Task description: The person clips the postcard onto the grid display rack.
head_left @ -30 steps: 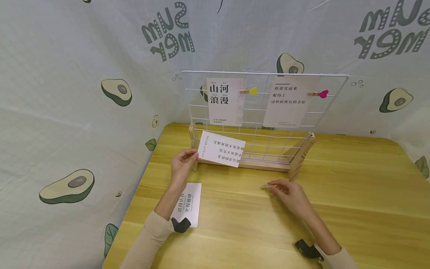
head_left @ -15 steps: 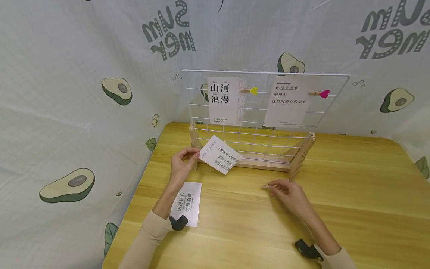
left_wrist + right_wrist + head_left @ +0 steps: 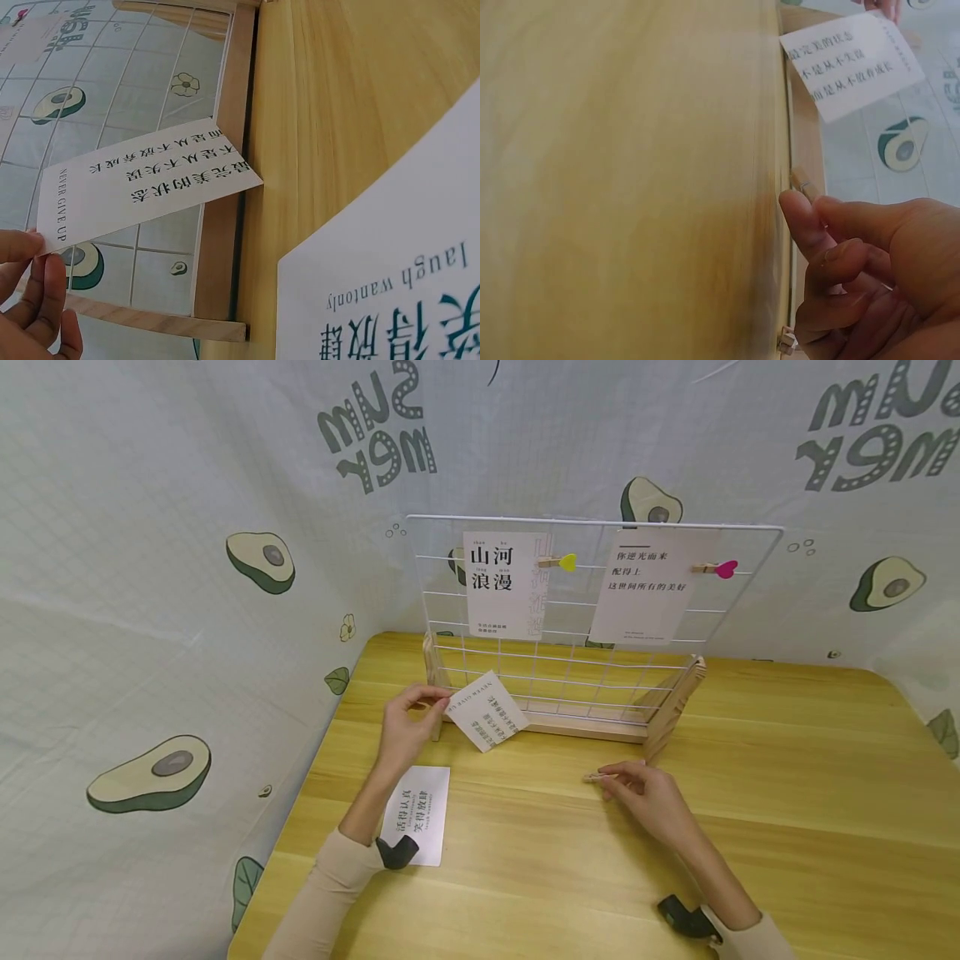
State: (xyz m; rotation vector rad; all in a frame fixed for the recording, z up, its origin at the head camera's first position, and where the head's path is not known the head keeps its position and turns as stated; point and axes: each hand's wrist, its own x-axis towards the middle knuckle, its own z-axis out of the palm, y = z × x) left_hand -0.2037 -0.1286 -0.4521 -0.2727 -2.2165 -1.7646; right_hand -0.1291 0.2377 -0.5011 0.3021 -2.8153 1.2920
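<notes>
My left hand (image 3: 407, 727) pinches a corner of a white printed card (image 3: 487, 713) between thumb and fingertips. In the head view the card hangs tilted in front of the rack's lower left part; the left wrist view shows its "NEVER GIVE UP" edge beside the thumb. Over the table to the right, my right hand (image 3: 648, 797) pinches a small wooden clothespin (image 3: 595, 777), whose tip sticks out past the fingertips in the right wrist view. Below that hand's curled fingers a second small wooden piece (image 3: 786, 341) shows, partly hidden. A white wire grid rack (image 3: 570, 668) stands behind both hands.
Two cards hang on the grid: a left card (image 3: 504, 602) by a yellow-heart clothespin (image 3: 558, 562), a right card (image 3: 645, 602) by a pink-heart one (image 3: 716, 569). Another printed card (image 3: 423, 827) lies on the wooden table (image 3: 525, 860) by my left forearm. A printed cloth (image 3: 150, 652) hangs behind.
The card in my left hand has turned from nearly level to a steep tilt, its free end swinging down and toward me. My right hand and the clothespin have stayed in place.
</notes>
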